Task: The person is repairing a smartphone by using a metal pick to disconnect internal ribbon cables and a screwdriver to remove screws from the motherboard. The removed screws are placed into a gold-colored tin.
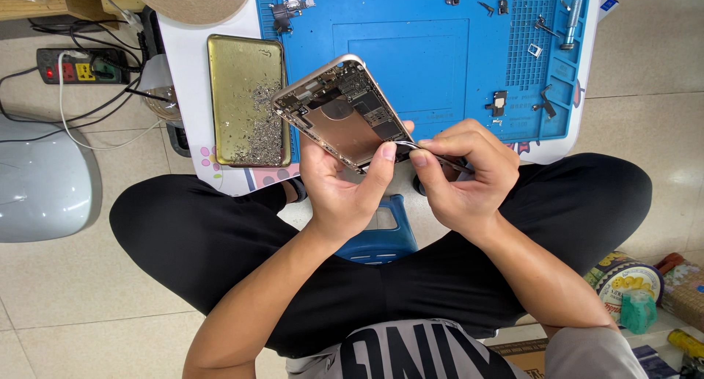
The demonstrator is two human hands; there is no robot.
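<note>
The opened phone shell sat tilted above the person's lap, just in front of the blue mat; its lower end was hidden by the left hand, closed around it. The right hand pinched thin metal tweezers, tips touching the shell's lower corner, partly hidden by fingers. Left of the mat lay a gold tray of tiny screws, too small to distinguish.

The tray lies left of the mat, the phone frame perhaps overlapping both.

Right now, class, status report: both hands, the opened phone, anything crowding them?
Left hand grips opened phone shell, tilted. Right hand holds tweezers, tips at shell's lower edge. Blue mat beyond, nothing between.
</note>
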